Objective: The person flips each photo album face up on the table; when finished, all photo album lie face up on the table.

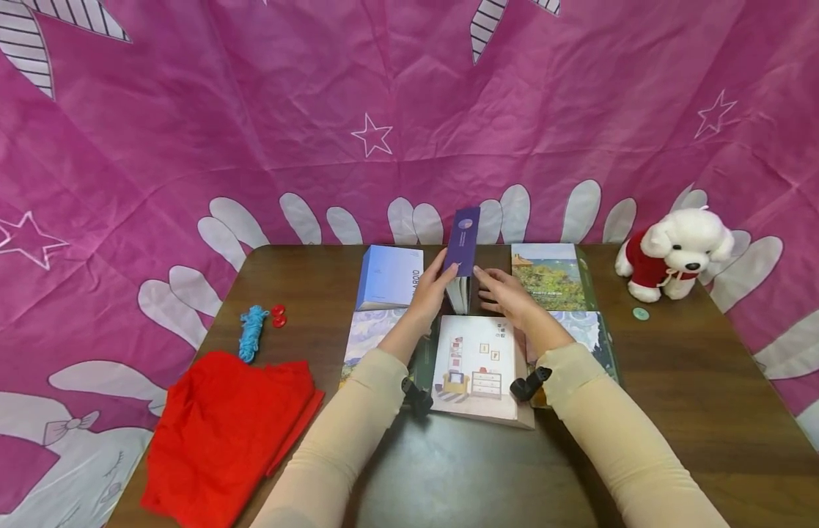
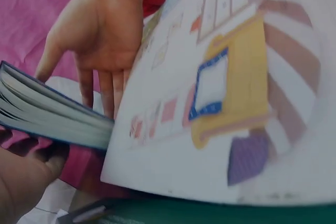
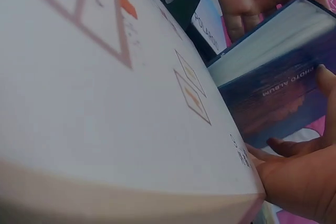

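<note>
A dark blue-purple photo album [image 1: 463, 238] stands on edge at the middle back, spine up, its page edges facing me. My left hand [image 1: 430, 292] holds it from the left, thumb over the spine's near end. On its other side is my right hand [image 1: 508, 295], fingers fairly straight, a fingertip touching the cover; in the right wrist view that cover [image 3: 286, 90] reads PHOTO ALBUM. Just in front lies a thick white album [image 1: 475, 367] with a furniture drawing, which also fills much of the left wrist view.
A blue Polaroid album [image 1: 391, 277] and a painted album [image 1: 376, 337] lie left; two more painted albums [image 1: 548, 282] lie right. Further left are red cloth [image 1: 231, 433], blue cord [image 1: 252, 334] and red buttons [image 1: 278, 315]. A white plush dog [image 1: 673, 253] sits right by a green button [image 1: 640, 314].
</note>
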Tool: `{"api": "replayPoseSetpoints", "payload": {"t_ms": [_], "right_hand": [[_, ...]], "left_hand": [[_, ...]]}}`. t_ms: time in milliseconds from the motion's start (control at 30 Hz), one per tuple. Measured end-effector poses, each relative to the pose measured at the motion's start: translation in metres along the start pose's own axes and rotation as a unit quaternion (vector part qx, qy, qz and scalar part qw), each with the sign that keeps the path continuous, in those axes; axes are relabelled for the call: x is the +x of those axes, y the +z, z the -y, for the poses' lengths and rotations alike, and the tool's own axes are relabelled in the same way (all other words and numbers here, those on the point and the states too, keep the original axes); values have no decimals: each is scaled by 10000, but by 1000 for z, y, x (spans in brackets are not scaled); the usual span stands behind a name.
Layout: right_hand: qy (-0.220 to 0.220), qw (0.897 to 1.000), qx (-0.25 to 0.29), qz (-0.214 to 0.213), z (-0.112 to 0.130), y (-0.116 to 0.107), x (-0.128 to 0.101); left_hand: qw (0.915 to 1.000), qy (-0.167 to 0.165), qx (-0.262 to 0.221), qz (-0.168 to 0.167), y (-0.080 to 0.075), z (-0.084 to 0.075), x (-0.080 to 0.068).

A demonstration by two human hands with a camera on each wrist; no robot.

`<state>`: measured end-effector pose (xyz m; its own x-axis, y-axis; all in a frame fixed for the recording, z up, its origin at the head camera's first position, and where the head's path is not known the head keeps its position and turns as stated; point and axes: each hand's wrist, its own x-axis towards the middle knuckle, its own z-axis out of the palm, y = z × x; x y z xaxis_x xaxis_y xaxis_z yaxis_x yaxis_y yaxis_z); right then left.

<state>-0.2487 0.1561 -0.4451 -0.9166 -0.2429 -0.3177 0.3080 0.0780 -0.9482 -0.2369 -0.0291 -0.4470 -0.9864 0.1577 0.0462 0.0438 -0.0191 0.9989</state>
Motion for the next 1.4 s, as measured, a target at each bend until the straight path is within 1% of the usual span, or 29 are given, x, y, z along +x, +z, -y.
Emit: {"api": "replayPoseSetpoints", "payload": {"t_ms": [67,167,267,333,400,467,567,633,767,867,1067,1200,1300,1400], "right_hand": [[58,10000,5,9,-1,0,0],[59,10000,11,0,-3,0,0],[15,10000,39,-38,-4,0,-1],[-27,9999,62,-88,-5,-1,-2],[-70,9998,34,-205,-6,-4,-3],[-144,9994,-83,-307,-7,-6,-3],[-265,9982,-268,-469,-8,-9,-2],[-329,9973,-364,-540,-8,-11,-2],[-319,9952,-604,-695,-10,-11,-5],[-325,9932,-814,-764,-11,-11,-8],[-411,9907,-992,-835,-12,-11,-10],[-451,9892,-1115,-844,-13,-9,-13],[-492,9884,-1195,-800,-13,-8,-15],[-544,9886,-1197,-736,-12,-8,-17]], "left_hand": [[9997,5,-238,25,-3,3,-1],[9985,69,-540,-20,-5,5,-2],[9976,96,-682,-123,-5,7,-2],[9976,70,-658,-190,-4,8,-2],[9987,111,-375,-319,-3,9,-1],[9988,201,96,-445,-3,9,-1],[9953,365,714,-543,-2,7,1],[9942,362,867,-516,-2,7,1],[9953,119,856,-442,-1,9,-2],[9938,-98,1007,-450,-1,10,-3],[9891,-385,1343,-467,-2,13,-3],[9833,-592,1629,-547,-3,17,-3],[9788,-741,1853,-462,0,16,-3],[9741,-844,2081,-266,3,13,-3]]}}
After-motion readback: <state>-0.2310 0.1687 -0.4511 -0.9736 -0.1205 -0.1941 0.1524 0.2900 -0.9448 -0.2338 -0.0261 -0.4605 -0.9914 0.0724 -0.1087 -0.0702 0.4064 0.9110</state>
